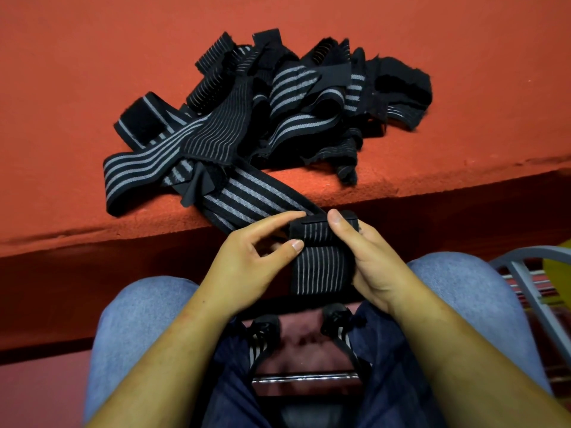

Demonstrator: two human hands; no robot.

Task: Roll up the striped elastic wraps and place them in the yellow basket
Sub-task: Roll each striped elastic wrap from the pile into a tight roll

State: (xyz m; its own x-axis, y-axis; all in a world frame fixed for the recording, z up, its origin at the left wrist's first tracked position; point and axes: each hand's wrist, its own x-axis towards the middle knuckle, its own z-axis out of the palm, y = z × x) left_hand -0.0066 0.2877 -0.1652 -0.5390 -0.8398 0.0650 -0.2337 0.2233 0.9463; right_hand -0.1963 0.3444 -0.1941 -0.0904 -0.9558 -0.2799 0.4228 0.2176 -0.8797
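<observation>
Two hands: both on one wrap [321, 268], held over the lap, just off the table [92, 72] edge.
Left hand [247, 264]: thumb and forefinger curl in and pinch the wrap's left edge, right at the roll [319, 231]; the other fingers tuck underneath.
Right hand [370, 261]: thumb presses down on top of the roll, palm hugs the right edge; the fingers behind are hidden, but it clearly grips.
Wrists: both angle inward, forearms converging from the knees, elbows low and steady.
Roll: small and tight at the top of the hands, thin stripes running lengthwise; early going, I'd say, with most of the length not yet wound.
Tail [247, 196]: runs up and left from the roll, over the table edge, into the pile [278, 97].
Pile: a loose tangle of striped wraps on the table, well apart from the hands.
Technique: keep the tail taut and turn with both thumbs together, so the edges stack flush and the roll doesn't cone.
Watch: that tail looks caught among the others; pull too hard and the pile may come along.
Basket: only a yellow sliver [556, 267] at far right, behind a grey frame [525, 282]; probably it, I cannot be sure.
</observation>
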